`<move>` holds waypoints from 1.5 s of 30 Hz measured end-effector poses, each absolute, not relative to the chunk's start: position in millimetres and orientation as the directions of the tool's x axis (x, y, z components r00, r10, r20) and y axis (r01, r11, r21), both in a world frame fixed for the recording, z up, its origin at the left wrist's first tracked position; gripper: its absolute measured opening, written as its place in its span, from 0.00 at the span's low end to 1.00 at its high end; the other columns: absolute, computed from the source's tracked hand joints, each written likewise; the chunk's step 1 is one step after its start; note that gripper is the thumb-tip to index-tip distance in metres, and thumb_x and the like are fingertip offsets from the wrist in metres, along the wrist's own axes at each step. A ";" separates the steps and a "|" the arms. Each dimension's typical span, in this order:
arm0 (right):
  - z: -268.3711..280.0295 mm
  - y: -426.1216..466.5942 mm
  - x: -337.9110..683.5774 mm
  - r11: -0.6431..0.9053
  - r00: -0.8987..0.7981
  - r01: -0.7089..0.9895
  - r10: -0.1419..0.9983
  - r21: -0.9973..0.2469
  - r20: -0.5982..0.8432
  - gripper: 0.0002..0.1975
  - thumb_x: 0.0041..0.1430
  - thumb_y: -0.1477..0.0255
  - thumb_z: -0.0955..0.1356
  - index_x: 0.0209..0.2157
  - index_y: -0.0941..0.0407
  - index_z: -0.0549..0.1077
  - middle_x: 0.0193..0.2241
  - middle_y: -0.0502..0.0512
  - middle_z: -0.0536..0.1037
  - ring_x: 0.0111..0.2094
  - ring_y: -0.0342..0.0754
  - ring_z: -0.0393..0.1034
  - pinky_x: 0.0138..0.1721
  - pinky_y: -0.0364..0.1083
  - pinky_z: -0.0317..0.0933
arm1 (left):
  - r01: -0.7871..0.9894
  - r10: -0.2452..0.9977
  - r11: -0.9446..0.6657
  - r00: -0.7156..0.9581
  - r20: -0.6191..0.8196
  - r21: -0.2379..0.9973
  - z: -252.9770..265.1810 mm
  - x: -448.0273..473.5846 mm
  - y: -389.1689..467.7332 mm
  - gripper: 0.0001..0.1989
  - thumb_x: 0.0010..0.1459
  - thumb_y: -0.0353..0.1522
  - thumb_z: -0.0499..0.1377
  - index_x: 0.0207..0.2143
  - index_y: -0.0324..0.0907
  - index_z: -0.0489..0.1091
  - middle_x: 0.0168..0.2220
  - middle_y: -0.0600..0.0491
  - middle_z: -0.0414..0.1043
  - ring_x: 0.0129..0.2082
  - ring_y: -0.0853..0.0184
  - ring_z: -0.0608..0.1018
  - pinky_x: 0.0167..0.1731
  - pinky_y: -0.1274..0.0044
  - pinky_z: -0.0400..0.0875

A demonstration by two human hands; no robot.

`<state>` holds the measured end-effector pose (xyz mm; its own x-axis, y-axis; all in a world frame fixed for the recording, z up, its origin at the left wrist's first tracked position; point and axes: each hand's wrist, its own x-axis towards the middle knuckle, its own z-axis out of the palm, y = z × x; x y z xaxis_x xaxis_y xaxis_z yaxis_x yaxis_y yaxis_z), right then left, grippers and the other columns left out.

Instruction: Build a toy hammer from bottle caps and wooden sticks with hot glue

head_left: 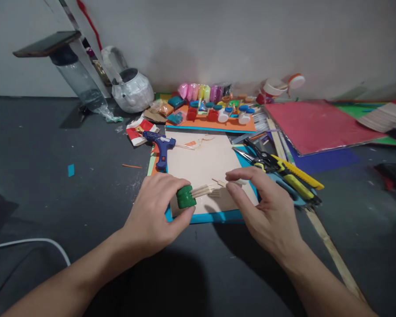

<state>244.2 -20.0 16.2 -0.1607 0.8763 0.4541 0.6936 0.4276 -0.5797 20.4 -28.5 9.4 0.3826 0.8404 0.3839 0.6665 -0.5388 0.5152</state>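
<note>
My left hand [161, 207] is closed around a small green cylinder [186, 197] with a ridged side; I cannot tell if it is clay or plastic. Several thin pale sticks [203, 191] stick out of its right end. Opposite them, the thumb and forefinger of my right hand [265, 202] pinch a short thin stick [219, 181], its tip pointing left toward the others. Both hands hover over a sheet of cream paper [201, 160] that lies on blue sheets [214, 217].
A blue glue gun [163, 147] lies at the paper's left edge. Scissors and a yellow cutter [297, 171] lie to the right. Clay packets [204, 92] and small paint pots [223, 115] line the back. A silver pot [132, 90] and a bottle with a phone [49, 43] stand back left.
</note>
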 end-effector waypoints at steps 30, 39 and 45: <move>16.7 -14.0 256.0 0.459 -0.470 0.714 0.874 -0.528 0.124 0.15 0.64 0.72 0.66 0.52 0.56 0.68 0.42 0.59 0.76 0.43 0.51 0.71 0.43 0.50 0.66 | 0.682 0.802 -0.597 0.486 0.348 0.422 7.3 11.2 -21.0 0.10 0.62 0.30 0.59 0.46 0.40 0.66 0.44 0.47 0.76 0.44 0.61 0.77 0.44 0.69 0.67; 24.3 -20.8 260.3 0.453 -0.544 0.759 0.836 -0.468 -0.073 0.25 0.55 0.69 0.74 0.54 0.51 0.69 0.44 0.56 0.74 0.43 0.52 0.72 0.40 0.47 0.66 | 0.663 0.797 -0.604 0.504 0.333 0.442 5.2 13.6 -22.3 0.09 0.62 0.30 0.59 0.45 0.41 0.67 0.43 0.49 0.77 0.43 0.62 0.77 0.44 0.69 0.67; 22.6 -20.1 263.0 0.461 -0.555 0.778 0.823 -0.426 -0.123 0.13 0.59 0.80 0.69 0.45 0.54 0.70 0.36 0.52 0.75 0.36 0.48 0.71 0.34 0.44 0.62 | 0.654 0.804 -0.594 0.511 0.306 0.468 4.8 14.1 -21.9 0.09 0.62 0.30 0.59 0.45 0.41 0.67 0.42 0.50 0.77 0.43 0.62 0.76 0.43 0.69 0.66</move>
